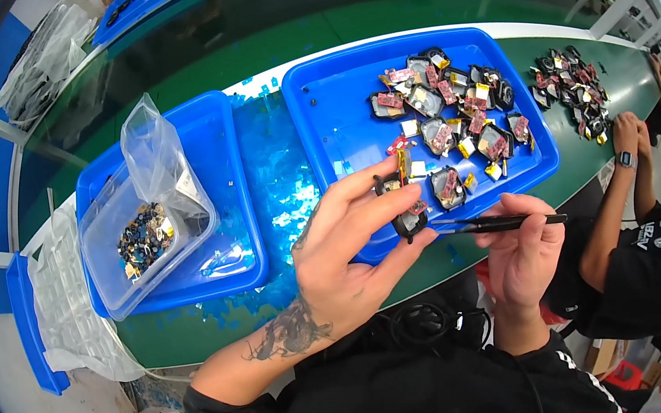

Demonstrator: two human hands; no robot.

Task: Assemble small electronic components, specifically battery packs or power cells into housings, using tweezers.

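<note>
My left hand point(346, 259) grips an opened small black device casing point(410, 222) by its edges, with fingers on top and thumb below. Inside the casing are a red circuit board and a yellow-wrapped part, partly hidden by my fingers. Between the thumb and fingers of my right hand point(527, 251) is a pair of black tweezers point(506, 222), its tips pointing left at the casing; whether they touch it I cannot tell. Just beyond both hands lies a blue tray point(545, 168) with several similar opened casings point(450, 188), red boards and yellow parts.
At the left, another blue tray point(235, 177) carries a clear plastic box point(108, 276) of small mixed parts and a clear bag point(154, 151). Blue film scraps point(281, 213) cover the green bench between the trays. More casings point(572, 92) lie piled right, near a co-worker's hands point(628, 132).
</note>
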